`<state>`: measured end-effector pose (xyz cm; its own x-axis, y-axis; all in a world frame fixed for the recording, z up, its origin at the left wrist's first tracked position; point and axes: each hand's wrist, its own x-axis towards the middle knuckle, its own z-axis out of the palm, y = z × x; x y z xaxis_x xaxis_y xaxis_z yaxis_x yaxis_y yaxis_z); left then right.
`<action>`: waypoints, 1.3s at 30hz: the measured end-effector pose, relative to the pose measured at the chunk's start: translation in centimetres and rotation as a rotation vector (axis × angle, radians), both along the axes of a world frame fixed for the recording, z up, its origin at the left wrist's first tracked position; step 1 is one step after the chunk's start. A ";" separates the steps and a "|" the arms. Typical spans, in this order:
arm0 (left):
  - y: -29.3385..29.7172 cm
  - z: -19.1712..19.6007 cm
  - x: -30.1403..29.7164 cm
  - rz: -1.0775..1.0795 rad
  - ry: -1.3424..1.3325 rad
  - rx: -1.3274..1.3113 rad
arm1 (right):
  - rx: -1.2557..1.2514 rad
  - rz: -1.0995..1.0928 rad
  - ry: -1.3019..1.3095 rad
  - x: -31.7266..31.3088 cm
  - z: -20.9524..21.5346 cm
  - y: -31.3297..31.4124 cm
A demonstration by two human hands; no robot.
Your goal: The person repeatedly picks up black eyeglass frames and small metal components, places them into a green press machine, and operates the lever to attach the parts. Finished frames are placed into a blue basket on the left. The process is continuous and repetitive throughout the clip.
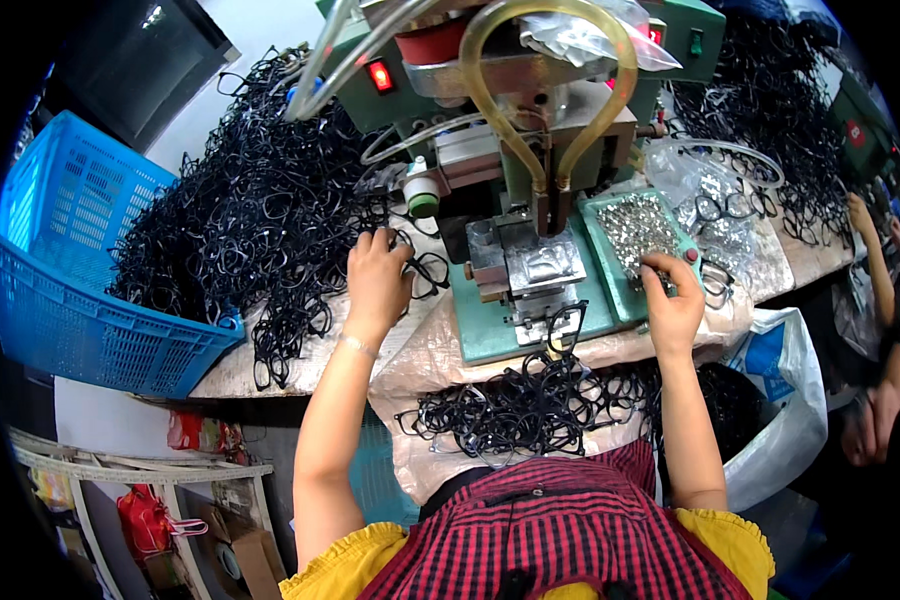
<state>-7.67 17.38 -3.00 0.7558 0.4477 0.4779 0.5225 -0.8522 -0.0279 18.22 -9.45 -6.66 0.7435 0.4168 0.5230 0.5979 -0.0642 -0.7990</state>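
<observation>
- a worker in a red checked apron sits at a desk (270,372) before a green press machine (530,150), with black eyeglass frames on every side.
- judging by the piles, the job looks far from over: a big heap of black frames (260,220) lies left of the machine, spilling toward a blue crate (80,290).
- a smaller tangle of frames (530,405) rests on the cloth at the desk's near edge, in front of the worker's lap; whether these are finished pieces cannot be told for sure.
- one frame (565,325) hangs at the front edge of the machine's green base, just below the metal die.
- the left hand (378,275) reaches forward, palm down, fingers curled into the edge of the big heap, grasping at a frame there; the forearm runs straight up from the lower edge.
- the right hand (670,300) is at the near corner of a green tray of small silver parts (635,230), fingertips pinched together over the pieces; whether a part is held cannot be told.
- another person's arm (875,270) shows at the far right.
</observation>
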 end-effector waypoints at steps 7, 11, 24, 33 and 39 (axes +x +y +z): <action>3.9 -3.7 -1.4 -0.150 -0.030 0.051 | 0.079 0.377 -0.097 -3.5 6.6 1.8; 5.4 -5.8 -1.3 -0.176 0.271 0.101 | 0.254 0.506 0.292 -4.9 6.6 6.2; -12.0 11.0 1.1 -0.706 -0.912 -0.539 | 0.373 0.555 0.619 -6.4 6.8 6.9; -10.1 11.2 5.8 -0.499 -0.915 -0.417 | 0.313 0.582 0.661 -6.8 8.1 6.5; -15.9 7.8 2.6 -0.436 -0.534 -1.170 | 0.039 0.589 0.133 -4.3 7.6 1.1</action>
<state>-5.08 1.52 4.79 0.7828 0.5639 0.2631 -0.0747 -0.3346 0.9394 13.96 -8.33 0.95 0.4532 0.7607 0.4646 0.4185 0.2787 -0.8644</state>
